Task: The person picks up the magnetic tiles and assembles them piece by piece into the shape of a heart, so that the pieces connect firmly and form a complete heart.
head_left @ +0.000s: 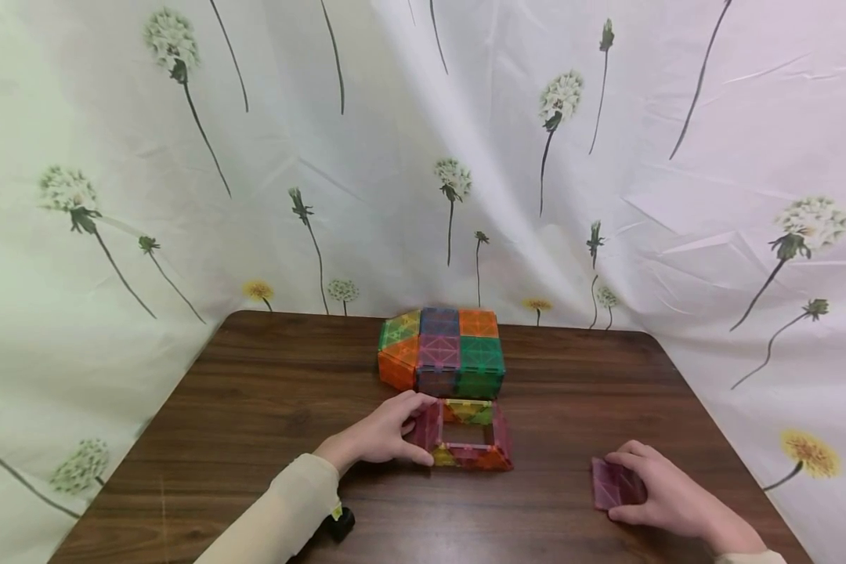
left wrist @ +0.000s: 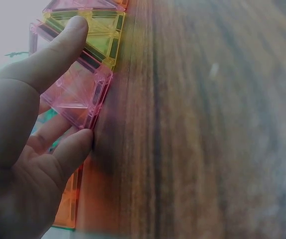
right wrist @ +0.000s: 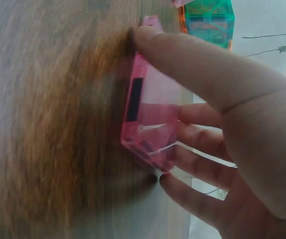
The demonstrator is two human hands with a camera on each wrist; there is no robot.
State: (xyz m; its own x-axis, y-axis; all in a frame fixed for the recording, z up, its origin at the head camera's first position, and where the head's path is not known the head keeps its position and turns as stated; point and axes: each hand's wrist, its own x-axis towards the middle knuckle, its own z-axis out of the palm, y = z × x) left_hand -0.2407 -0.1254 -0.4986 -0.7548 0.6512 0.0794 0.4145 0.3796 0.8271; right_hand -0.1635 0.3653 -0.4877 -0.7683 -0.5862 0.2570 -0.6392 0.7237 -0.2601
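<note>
My left hand [head_left: 375,432] grips the left side of a small open-topped frame of magnetic tiles [head_left: 472,457], thumb at its near corner and fingers at the far one. Pink, yellow and orange panels slant inward around the frame's square opening. In the left wrist view, the thumb lies across a pink tile [left wrist: 73,92] and a yellow one [left wrist: 103,32]. Out to the right, my right hand [head_left: 666,487] holds a single pink square magnetic tile [head_left: 613,484] by its edges. In the right wrist view, that tile [right wrist: 158,109] is tilted close to the tabletop.
Just behind the frame stands a larger block of magnetic tiles [head_left: 440,352] in green, orange, blue and purple. A dark wooden table [head_left: 268,392] carries everything. Behind it hangs a white curtain [head_left: 395,157] printed with dandelions. A small black object [head_left: 341,523] is beside the left wrist.
</note>
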